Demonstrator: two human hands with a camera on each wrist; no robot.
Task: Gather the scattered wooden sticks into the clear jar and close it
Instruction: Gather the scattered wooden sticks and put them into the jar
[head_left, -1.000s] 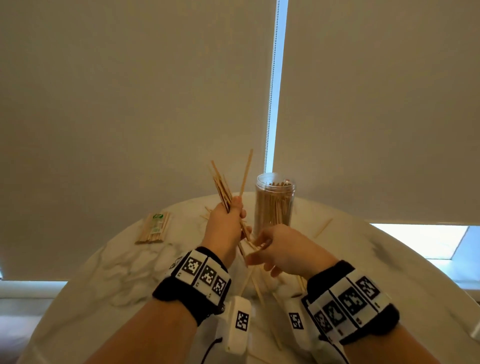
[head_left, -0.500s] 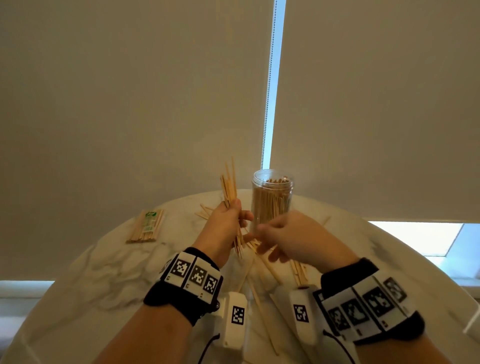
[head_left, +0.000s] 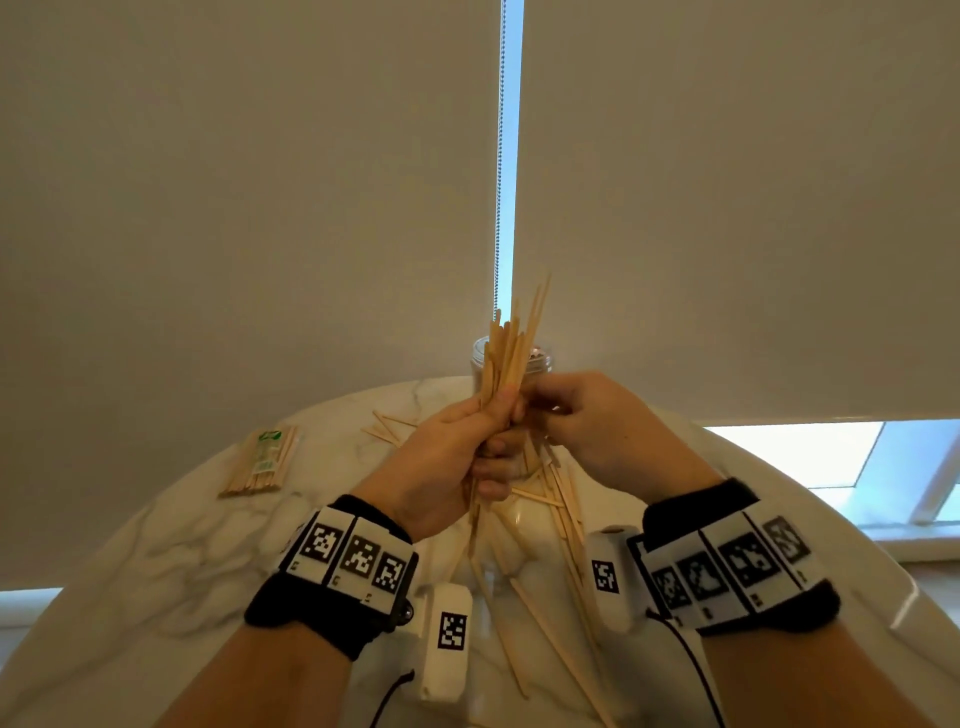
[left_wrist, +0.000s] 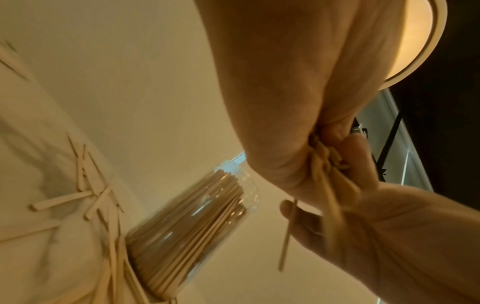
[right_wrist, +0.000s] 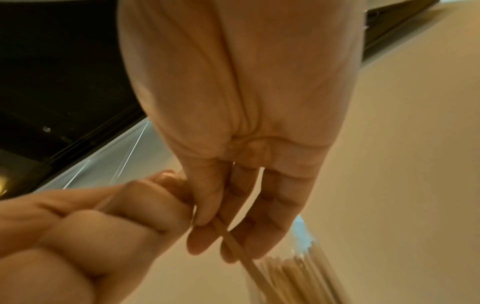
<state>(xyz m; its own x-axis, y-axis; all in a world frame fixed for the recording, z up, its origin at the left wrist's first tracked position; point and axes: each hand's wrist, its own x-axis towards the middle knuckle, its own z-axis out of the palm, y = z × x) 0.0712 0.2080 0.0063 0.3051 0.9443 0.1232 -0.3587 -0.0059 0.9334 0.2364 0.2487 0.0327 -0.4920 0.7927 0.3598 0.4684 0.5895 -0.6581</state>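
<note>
My left hand (head_left: 493, 431) grips a bundle of wooden sticks (head_left: 511, 348) upright, in front of the clear jar (head_left: 542, 359). The jar stands open on the marble table, packed with sticks (left_wrist: 192, 222), and is mostly hidden behind both hands in the head view. My right hand (head_left: 540, 410) meets the left at the bundle. In the right wrist view its thumb and fingers (right_wrist: 207, 232) pinch one stick (right_wrist: 241, 253) beside the left fist (right_wrist: 91, 236). No lid shows in any view.
Loose sticks (head_left: 550, 499) lie scattered on the round marble table (head_left: 171, 545) under and in front of my hands, with a few more (head_left: 387, 427) at the far left of the jar. A wrapped packet of sticks (head_left: 262, 460) lies at the left. Window blinds hang behind.
Both hands have risen and come together in front of the jar. The bundle in my left hand has swung upright and to the right, and my right hand now pinches a stick against it.
</note>
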